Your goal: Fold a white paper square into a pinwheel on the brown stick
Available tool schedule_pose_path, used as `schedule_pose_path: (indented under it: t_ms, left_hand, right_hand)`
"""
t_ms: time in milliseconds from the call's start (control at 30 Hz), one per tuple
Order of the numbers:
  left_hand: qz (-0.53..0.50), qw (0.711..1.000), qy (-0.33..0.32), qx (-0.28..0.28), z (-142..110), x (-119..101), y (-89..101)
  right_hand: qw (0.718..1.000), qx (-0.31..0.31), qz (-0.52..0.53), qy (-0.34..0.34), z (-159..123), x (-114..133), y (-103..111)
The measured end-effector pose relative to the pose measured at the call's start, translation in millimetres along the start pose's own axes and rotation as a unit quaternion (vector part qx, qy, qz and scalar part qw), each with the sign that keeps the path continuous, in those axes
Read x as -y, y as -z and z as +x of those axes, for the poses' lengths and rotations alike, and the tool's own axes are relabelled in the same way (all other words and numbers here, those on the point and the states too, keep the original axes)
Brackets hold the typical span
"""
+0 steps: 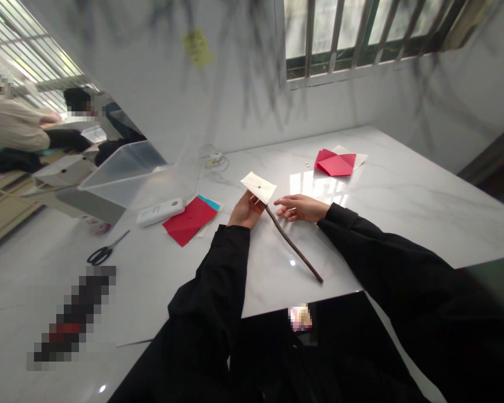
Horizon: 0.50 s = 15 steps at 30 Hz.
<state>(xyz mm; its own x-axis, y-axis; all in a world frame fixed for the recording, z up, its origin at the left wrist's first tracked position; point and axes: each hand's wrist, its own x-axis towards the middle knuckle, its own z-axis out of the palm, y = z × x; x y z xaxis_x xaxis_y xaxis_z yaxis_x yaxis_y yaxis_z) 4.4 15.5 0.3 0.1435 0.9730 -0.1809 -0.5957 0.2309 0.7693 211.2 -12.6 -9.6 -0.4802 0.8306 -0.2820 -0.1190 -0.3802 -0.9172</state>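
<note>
A small cream envelope [258, 187] with a dark dot at its middle rests in my left hand [247, 211], whose fingers are beneath it and hold its lower edge. From the envelope's near corner a thin, slightly bent dark brown stick [294, 244] runs down to the right over the table. Whether my left hand also grips its upper end, I cannot tell. My right hand [301, 208] is just right of the envelope, fingers loosely stretched toward it and holding nothing.
Left of my hands lie red and blue envelopes [191, 220], a white device [161, 212] and black-handled scissors [105, 252]. More red and cream envelopes [335, 163] lie at the back right. A clear plastic bin [126, 173] stands left; other people sit beyond. A phone [306, 324] is at my lap.
</note>
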Motion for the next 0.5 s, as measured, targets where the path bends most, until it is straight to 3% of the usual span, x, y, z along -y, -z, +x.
schedule_pose_path:
  t_ms: [100,200,500]
  left_hand:
    - [-0.006,1.000,0.006,0.005,1,1,-1.0]
    - [0.006,1.000,0.016,0.012,1,1,-2.9]
    - [0.002,1.000,0.018,0.005,3,4,0.0]
  right_hand:
    - [0.994,-0.035,0.101,-0.005,8,2,-1]
    - [0.987,-0.030,0.160,-0.009,19,4,-1]
    - [0.983,0.021,0.163,0.081,41,0,0]
